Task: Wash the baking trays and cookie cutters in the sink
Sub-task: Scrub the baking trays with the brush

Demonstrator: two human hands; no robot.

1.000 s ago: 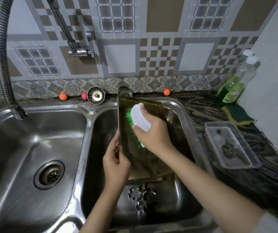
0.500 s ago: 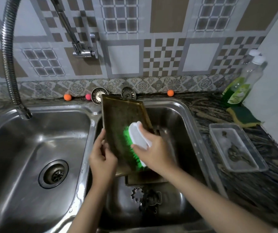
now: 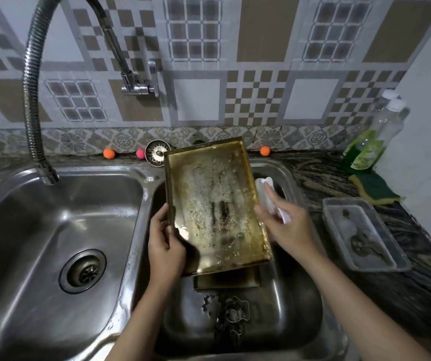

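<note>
cookie cutters [image 3: 226, 312]: nearest, low in the right basin, below and between both hands, wet, untouched.
second tray [image 3: 226, 280]: flat on the basin floor, just under the near edge of the held tray, mostly hidden.
left hand [image 3: 166, 246]: fingers curled round the left near edge of the baking tray [image 3: 215, 204], thumb on the rim, gripping it.
baking tray: propped on its near edge in the right basin, inner face up toward the camera, soapy, with dark baked-on specks in the middle.
right hand [image 3: 286, 226]: just right of the tray, fingers wrapped round the white brush [image 3: 269, 196], off the tray's face; bristles not visible.
step: scrubbing the first tray, seemingly between strokes or checking the face.
next move: likely brush back onto the dark patch, left hand bracing the tray; then a rinse, with the spout [image 3: 141, 86] far left of the hands.
sink [image 3: 136, 183]: left basin beside the left hand.
tabletop [image 3: 321, 175]: right of the right hand, bearing a clear plastic container [image 3: 362, 230]; beyond it a green sponge [image 3: 375, 187] and soap bottles [image 3: 365, 152].
</note>
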